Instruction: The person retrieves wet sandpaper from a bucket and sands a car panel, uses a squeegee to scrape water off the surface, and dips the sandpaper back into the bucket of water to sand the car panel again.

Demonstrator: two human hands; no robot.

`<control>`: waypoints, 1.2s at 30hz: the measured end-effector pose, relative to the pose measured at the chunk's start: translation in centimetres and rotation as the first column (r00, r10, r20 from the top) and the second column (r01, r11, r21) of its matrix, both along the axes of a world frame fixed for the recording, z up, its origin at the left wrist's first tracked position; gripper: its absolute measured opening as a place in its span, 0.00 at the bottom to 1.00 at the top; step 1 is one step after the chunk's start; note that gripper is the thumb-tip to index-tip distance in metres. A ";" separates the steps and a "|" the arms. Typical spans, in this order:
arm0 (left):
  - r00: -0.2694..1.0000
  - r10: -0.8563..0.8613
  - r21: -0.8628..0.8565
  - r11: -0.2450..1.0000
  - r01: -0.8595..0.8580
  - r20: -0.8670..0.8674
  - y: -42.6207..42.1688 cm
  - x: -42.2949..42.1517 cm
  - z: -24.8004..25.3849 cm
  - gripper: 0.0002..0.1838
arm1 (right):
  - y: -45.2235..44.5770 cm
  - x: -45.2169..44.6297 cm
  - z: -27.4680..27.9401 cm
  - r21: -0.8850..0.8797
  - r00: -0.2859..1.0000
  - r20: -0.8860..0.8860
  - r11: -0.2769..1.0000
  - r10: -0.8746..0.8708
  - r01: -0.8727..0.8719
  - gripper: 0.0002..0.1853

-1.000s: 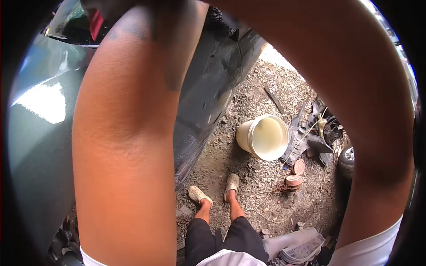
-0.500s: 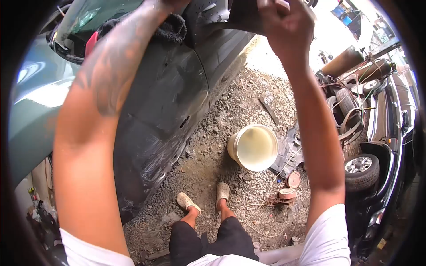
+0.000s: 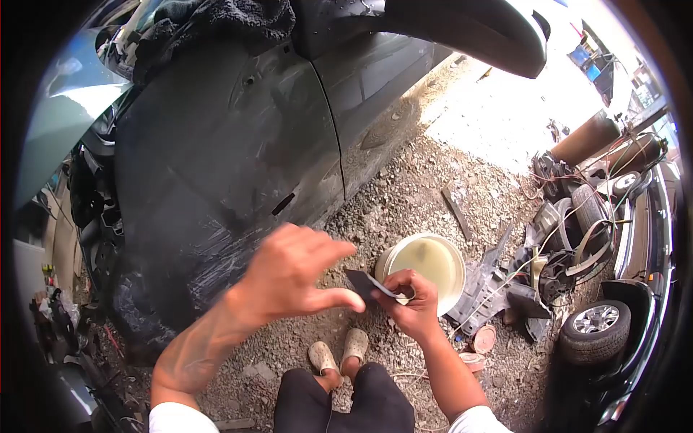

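My right hand point(image 3: 414, 307) grips a folded piece of sandpaper point(image 3: 363, 286), its dark face towards the left and a paler edge curling by the fingers. Close by on the left, my left hand point(image 3: 289, 273) is open, with thumb and fingers spread and nothing between them. It is in front of the car's dark grey body panel point(image 3: 195, 137), which has whitish scuffs low down. A round pale bucket point(image 3: 383, 256) of cloudy liquid stands on the gravel behind my right hand, which partly covers its rim.
A dark towel point(image 3: 224, 29) lies on the car beside the side mirror point(image 3: 469, 32). Stones cover the gravel ground point(image 3: 404, 187). To the right are car parts point(image 3: 480, 289), gas cylinders point(image 3: 588, 136) and another vehicle's wheel point(image 3: 595, 328).
Both hands have come down from high by the mirror to in front of my body. The sandpaper now shows in my right hand. My view has shifted, bringing more of the panel into sight.
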State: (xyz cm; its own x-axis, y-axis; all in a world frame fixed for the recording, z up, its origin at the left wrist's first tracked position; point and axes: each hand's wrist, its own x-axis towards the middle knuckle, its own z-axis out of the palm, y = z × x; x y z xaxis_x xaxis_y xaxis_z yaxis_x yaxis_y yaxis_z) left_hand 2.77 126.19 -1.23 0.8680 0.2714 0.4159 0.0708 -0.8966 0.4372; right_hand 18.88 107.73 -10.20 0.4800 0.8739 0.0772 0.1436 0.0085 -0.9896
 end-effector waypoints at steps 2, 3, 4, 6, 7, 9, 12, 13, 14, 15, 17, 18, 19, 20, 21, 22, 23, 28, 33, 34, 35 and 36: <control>0.971 0.197 0.356 0.905 -0.233 0.134 4.0 -4.1 3.0 0.31 | -1.5 3.1 -8.0 -0.058 0.982 0.059 0.982 -0.178 0.181 0.07; 0.924 0.334 0.506 0.774 -0.382 0.187 5.9 -6.9 3.9 0.28 | -2.3 4.7 -11.7 -0.131 0.966 0.048 0.957 -0.253 0.257 0.06; 0.855 0.441 0.563 0.647 -0.514 0.274 7.4 -9.0 4.9 0.21 | -4.5 7.2 -16.9 -0.286 0.925 0.328 0.912 -0.194 0.293 0.10; 0.741 0.586 0.684 0.395 -0.614 0.327 11.4 -14.4 5.4 0.20 | -7.4 9.0 -23.3 -0.529 0.884 0.463 0.779 -0.067 0.336 0.14; 0.708 0.601 0.708 0.310 -0.635 0.372 13.2 -16.2 5.4 0.21 | -8.9 9.3 -27.1 -0.511 0.862 0.507 0.796 -0.025 0.323 0.15; 0.733 0.562 0.643 0.407 -0.649 0.384 16.0 -19.1 5.2 0.23 | -10.2 9.7 -32.6 -0.622 0.844 0.529 0.717 0.087 0.315 0.17; 0.694 0.541 0.619 0.356 -0.701 0.475 16.5 -18.7 4.2 0.23 | -9.3 9.7 -36.2 -0.606 0.851 0.521 0.729 0.063 0.317 0.18; 0.692 0.523 0.584 0.388 -0.713 0.498 16.8 -18.9 4.1 0.23 | -8.4 9.2 -35.9 -0.602 0.863 0.503 0.738 0.052 0.306 0.18; 0.676 0.517 0.580 0.364 -0.729 0.525 17.5 -19.5 4.1 0.23 | -8.1 9.5 -38.0 -0.554 0.819 0.571 0.764 0.059 0.331 0.17; 0.751 0.444 0.768 0.190 -0.612 0.488 18.5 -20.4 4.2 0.23 | -7.5 9.7 -38.4 -0.527 0.809 0.586 0.782 0.051 0.332 0.17; 0.766 0.480 0.741 0.298 -0.601 0.428 19.1 -20.9 4.4 0.23 | -7.1 9.7 -38.4 -0.575 0.840 0.529 0.779 0.123 0.248 0.15; 0.731 0.556 0.473 0.559 -0.681 0.395 19.4 -20.6 4.2 0.24 | -7.2 10.1 -38.6 -0.516 0.864 0.498 0.826 0.077 0.224 0.15; 0.760 0.529 0.568 0.516 -0.641 0.377 20.6 -20.4 4.4 0.25 | -7.0 10.6 -38.3 -0.491 0.852 0.519 0.839 0.064 0.236 0.15; 0.788 0.510 0.654 0.472 -0.591 0.344 21.4 -20.9 4.3 0.25 | -7.0 10.7 -37.9 -0.499 0.862 0.504 0.833 0.055 0.238 0.16; 0.786 0.509 0.649 0.472 -0.596 0.351 18.1 -19.7 3.6 0.25 | -7.5 10.5 -37.5 -0.519 0.875 0.482 0.822 0.053 0.236 0.16; 0.684 0.613 0.505 0.477 -0.719 0.396 11.9 -16.4 3.2 0.28 | -8.0 11.1 -38.6 -0.523 0.892 0.447 0.827 0.058 0.209 0.17; 0.564 0.717 0.339 0.455 -0.824 0.410 8.7 -15.0 3.1 0.37 | -8.0 11.6 -39.5 -0.531 0.887 0.457 0.821 0.068 0.211 0.17; 0.624 0.744 0.343 0.536 -0.771 0.239 10.0 -17.0 3.9 0.42 | -9.1 11.8 -40.8 -0.328 0.788 0.603 0.862 -0.124 0.386 0.24; 0.630 0.774 0.840 0.301 -0.451 0.061 14.4 -18.1 4.6 0.26 | -8.0 11.3 -38.5 -0.386 0.832 0.551 0.863 -0.067 0.325 0.20; 0.807 0.566 0.870 0.299 -0.391 0.168 16.1 -18.5 4.3 0.24 | -8.1 11.1 -37.8 -0.447 0.836 0.548 0.838 -0.019 0.312 0.17; 0.805 0.571 0.862 0.316 -0.396 0.160 15.8 -18.5 4.1 0.24 | -8.8 11.4 -38.2 -0.463 0.834 0.552 0.830 -0.005 0.312 0.17; 0.783 0.604 0.843 0.336 -0.419 0.148 15.4 -18.2 4.3 0.24 | -9.1 11.9 -38.7 -0.477 0.781 0.622 0.818 0.056 0.322 0.16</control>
State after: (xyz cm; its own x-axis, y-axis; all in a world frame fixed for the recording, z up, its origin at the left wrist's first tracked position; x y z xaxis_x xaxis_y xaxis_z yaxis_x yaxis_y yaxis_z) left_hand -15.43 141.61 3.10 0.7573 0.3148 0.5722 0.6319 -0.5747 -0.5200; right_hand 30.73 98.62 -48.88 0.6146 0.7857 -0.0703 0.6446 -0.5516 -0.5293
